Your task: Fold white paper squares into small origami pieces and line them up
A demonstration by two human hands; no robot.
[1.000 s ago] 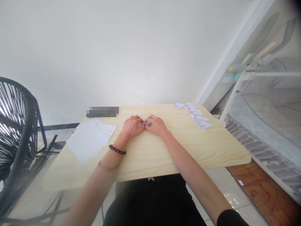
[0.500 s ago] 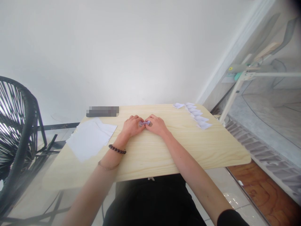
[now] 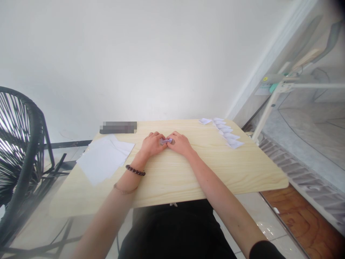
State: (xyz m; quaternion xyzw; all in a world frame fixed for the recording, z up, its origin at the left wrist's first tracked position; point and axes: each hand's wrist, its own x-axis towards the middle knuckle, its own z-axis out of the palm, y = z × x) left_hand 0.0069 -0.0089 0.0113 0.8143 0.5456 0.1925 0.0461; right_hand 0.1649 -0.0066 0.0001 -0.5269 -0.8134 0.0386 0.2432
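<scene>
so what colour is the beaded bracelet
The beaded bracelet is dark brown, clearest in the head view.

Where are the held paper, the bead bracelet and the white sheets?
Held paper (image 3: 169,140), head view: its exposed part.
Bead bracelet (image 3: 135,171), head view: its middle beads.
White sheets (image 3: 102,160), head view: the top one's middle.

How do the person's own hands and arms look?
The left hand and right hand are bare, without gloves. A dark brown bracelet of round beads circles the left wrist, with a thin brownish band farther up that forearm. A black sleeve shows high on the right arm.
</scene>
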